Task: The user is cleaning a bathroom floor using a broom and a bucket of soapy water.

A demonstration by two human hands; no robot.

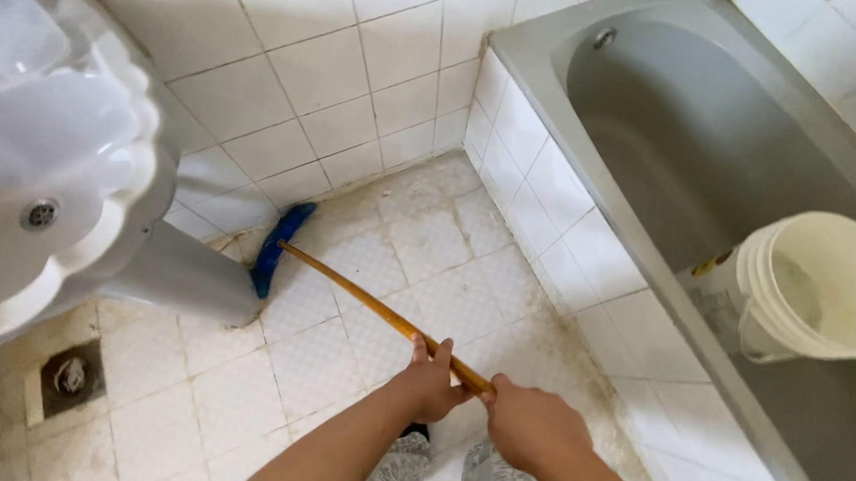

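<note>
broom handle point(369, 305) gripped in both hands' fingers point(440, 357)

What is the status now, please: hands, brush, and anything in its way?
Left hand and right hand both gripping wooden handle. Blue brush head on floor tiles, against sink pedestal by wall. White bucket in bathtub, apart.

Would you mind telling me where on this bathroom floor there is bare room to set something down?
Bare tiles lie between the wooden handle and the tub's tiled side. More lie between the floor drain and the left hand. It is crowded by the blue brush head at the sink pedestal.
</note>
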